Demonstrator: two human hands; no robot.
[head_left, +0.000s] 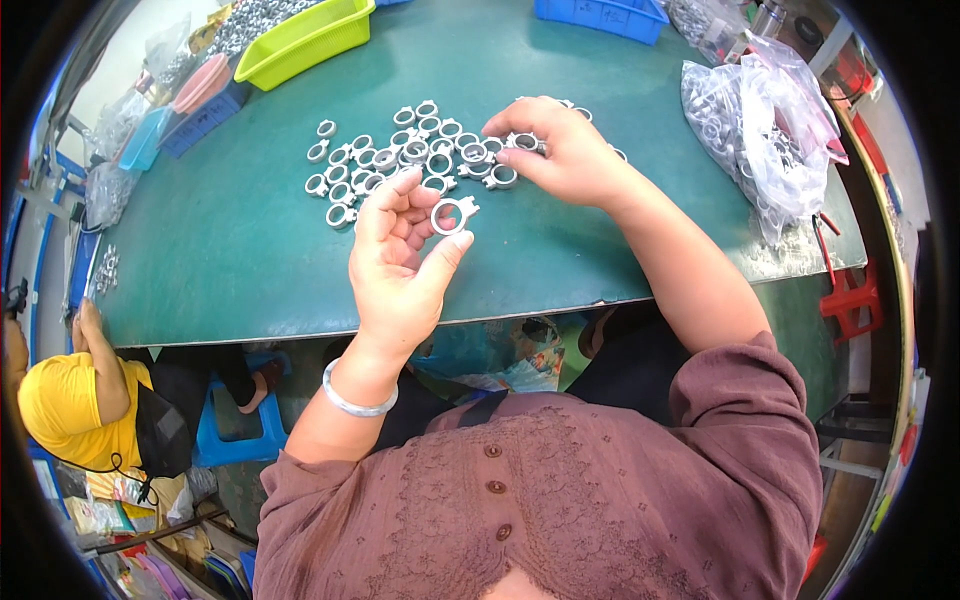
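Note:
My left hand (pixel 398 255) is raised near the front of the green table, palm toward me. Between its thumb and fingers it holds a silver metal ring (pixel 437 217) with a small notched lug on one side. My right hand (pixel 570 155) reaches over the right side of a loose pile of similar rings (pixel 388 158). Its thumb and forefinger curl around another metal ring (pixel 525 143) at the pile's edge; the other fingers are partly hidden behind the hand. Several rings lie flat and others overlap on the tabletop.
A yellow-green basket (pixel 305 45) and blue bins stand at the far left; a blue tray (pixel 602 18) is at the back. A clear plastic bag (pixel 760 130) of metal parts lies at the right. A person in yellow (pixel 75 400) works at the left edge.

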